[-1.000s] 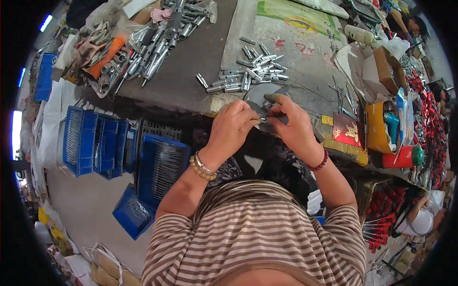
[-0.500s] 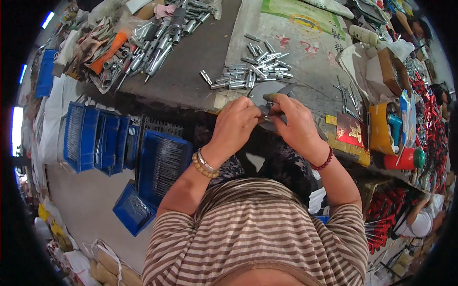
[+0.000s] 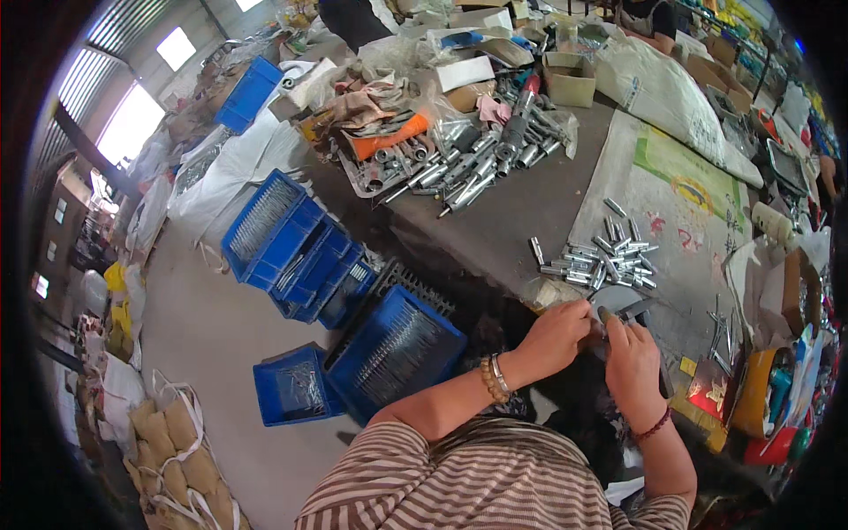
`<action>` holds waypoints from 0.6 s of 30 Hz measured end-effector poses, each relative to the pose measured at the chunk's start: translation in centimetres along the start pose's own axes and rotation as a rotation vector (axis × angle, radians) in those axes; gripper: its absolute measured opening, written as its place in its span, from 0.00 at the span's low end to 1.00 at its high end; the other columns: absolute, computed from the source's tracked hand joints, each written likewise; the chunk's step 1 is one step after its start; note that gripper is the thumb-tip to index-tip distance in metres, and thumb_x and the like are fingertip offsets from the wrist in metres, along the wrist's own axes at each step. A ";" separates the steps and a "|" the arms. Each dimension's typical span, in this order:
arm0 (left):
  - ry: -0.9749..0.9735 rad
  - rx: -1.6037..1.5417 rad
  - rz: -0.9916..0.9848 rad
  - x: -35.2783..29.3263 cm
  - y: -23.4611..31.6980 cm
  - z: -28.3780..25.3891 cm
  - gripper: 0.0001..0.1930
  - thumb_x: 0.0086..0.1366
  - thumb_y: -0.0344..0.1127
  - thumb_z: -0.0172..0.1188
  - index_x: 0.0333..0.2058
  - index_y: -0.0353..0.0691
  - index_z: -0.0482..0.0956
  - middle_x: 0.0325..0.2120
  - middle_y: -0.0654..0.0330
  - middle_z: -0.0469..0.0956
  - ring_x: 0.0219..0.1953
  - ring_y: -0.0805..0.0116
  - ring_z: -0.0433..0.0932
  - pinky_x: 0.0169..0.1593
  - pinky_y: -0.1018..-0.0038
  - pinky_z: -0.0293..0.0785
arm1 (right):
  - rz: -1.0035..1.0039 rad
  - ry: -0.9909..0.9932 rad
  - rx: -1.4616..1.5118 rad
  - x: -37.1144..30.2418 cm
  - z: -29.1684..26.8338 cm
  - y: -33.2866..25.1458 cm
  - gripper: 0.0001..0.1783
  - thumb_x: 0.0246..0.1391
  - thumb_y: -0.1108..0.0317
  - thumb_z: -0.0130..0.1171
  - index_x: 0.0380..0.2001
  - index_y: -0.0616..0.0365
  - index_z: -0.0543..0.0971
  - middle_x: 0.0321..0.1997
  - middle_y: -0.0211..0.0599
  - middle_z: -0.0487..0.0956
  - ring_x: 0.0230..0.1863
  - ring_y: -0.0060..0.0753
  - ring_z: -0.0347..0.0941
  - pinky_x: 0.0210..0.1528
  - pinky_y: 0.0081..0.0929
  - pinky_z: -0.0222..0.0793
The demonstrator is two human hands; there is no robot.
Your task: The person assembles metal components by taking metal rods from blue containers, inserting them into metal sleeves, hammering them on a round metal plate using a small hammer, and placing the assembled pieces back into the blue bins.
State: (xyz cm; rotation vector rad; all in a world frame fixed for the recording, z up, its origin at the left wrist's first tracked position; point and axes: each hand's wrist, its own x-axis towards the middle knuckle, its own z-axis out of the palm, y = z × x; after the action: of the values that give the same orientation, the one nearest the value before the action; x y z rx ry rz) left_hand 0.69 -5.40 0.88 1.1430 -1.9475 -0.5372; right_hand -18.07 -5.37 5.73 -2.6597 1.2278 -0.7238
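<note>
Together, left hand and right hand pinch a small metal part.

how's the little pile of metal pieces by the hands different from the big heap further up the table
The small metal cylinders are short, plain and loosely scattered on the printed mat, just beyond the left hand and right hand. The large metal fittings are longer, thicker and heaped densely on the bare dark table, far from both hands. Both are silvery, shiny metal lying flat.
</note>
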 end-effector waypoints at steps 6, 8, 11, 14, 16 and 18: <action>-0.053 0.045 0.019 0.0 -1.2 0.8 0.06 0.63 0.32 0.63 0.36 0.37 0.81 0.36 0.52 0.76 0.42 0.48 0.77 0.46 0.56 0.73 | 0.118 0.093 0.057 -1.2 -0.8 0.8 0.28 0.44 0.78 0.66 0.53 0.60 0.79 0.38 0.47 0.79 0.44 0.56 0.75 0.47 0.47 0.73; -0.044 0.002 0.041 0.1 -1.1 0.7 0.05 0.64 0.33 0.64 0.35 0.38 0.81 0.36 0.53 0.75 0.41 0.49 0.77 0.45 0.56 0.73 | 0.174 0.107 -0.017 -1.9 -1.2 2.0 0.25 0.44 0.78 0.67 0.50 0.60 0.80 0.39 0.47 0.79 0.45 0.55 0.75 0.47 0.48 0.72; -0.019 -0.034 0.034 -0.1 -0.9 0.7 0.06 0.63 0.35 0.66 0.35 0.40 0.82 0.35 0.56 0.75 0.41 0.51 0.76 0.45 0.58 0.73 | 0.273 0.096 -0.092 -3.1 -1.6 3.4 0.19 0.44 0.77 0.68 0.43 0.61 0.80 0.42 0.46 0.79 0.46 0.56 0.75 0.48 0.49 0.72; -0.015 -0.022 0.039 -0.1 -0.8 0.4 0.07 0.62 0.36 0.68 0.34 0.40 0.83 0.35 0.58 0.75 0.41 0.53 0.76 0.45 0.59 0.73 | 0.342 0.099 -0.106 -3.6 -1.6 4.4 0.18 0.45 0.77 0.69 0.42 0.62 0.79 0.42 0.46 0.78 0.48 0.56 0.75 0.48 0.49 0.72; -0.014 -0.033 0.029 0.0 -0.5 0.1 0.06 0.63 0.36 0.67 0.34 0.40 0.83 0.36 0.58 0.76 0.42 0.54 0.77 0.46 0.59 0.73 | 0.378 0.093 -0.105 -3.9 -1.6 4.8 0.18 0.45 0.76 0.70 0.43 0.62 0.80 0.42 0.47 0.78 0.48 0.57 0.75 0.48 0.49 0.72; -0.013 -0.024 0.024 -0.1 -0.8 0.4 0.06 0.63 0.35 0.67 0.34 0.40 0.83 0.36 0.58 0.76 0.42 0.54 0.77 0.47 0.60 0.73 | 0.478 0.022 -0.087 -4.0 -1.7 4.9 0.18 0.47 0.77 0.68 0.44 0.63 0.80 0.43 0.48 0.78 0.48 0.58 0.75 0.49 0.49 0.72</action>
State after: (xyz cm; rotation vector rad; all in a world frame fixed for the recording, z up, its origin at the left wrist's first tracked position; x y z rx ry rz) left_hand 0.80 -5.67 0.06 1.1018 -1.9581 -0.5551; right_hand -24.48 -5.51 4.28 -2.2731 1.8407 -0.6301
